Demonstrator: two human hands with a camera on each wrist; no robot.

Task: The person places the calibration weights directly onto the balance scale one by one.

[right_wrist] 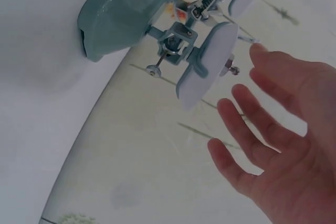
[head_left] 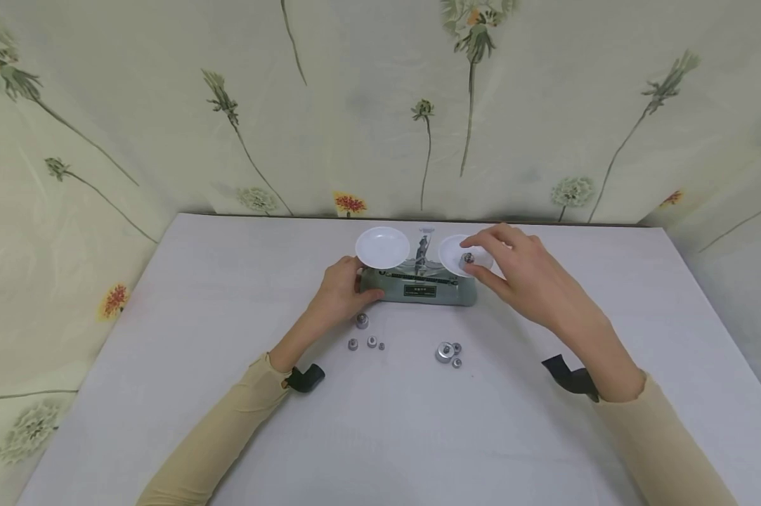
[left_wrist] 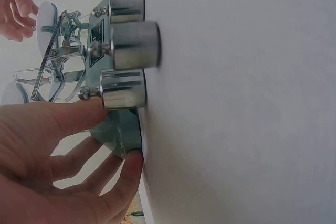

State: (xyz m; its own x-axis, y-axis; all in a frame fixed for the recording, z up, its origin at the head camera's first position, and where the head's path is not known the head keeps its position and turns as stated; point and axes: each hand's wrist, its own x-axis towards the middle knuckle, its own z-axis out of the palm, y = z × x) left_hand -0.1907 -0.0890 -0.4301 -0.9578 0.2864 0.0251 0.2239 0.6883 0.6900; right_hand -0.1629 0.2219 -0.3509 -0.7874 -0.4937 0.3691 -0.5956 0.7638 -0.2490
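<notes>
A green balance scale [head_left: 420, 289] with two white pans stands near the table's back edge. My left hand [head_left: 342, 292] grips the left end of its base, thumb in front and fingers behind, as the left wrist view [left_wrist: 79, 156] shows. On the right pan [head_left: 446, 254] sits a small metal weight with a knob [head_left: 467, 258]. Around that weight my right hand [head_left: 519, 274] hovers, fingers and thumb spread; in the right wrist view the fingertips [right_wrist: 226, 106] are apart from the weight [right_wrist: 229, 67]. The left pan [head_left: 383, 247] holds nothing.
Several metal weights [head_left: 362, 320] of different sizes stand in front of the scale's left side. Three more, the largest one [head_left: 445, 352] among them, form a cluster in front of its right side. A flowered cloth [head_left: 355, 105] hangs behind the white table [head_left: 380, 436].
</notes>
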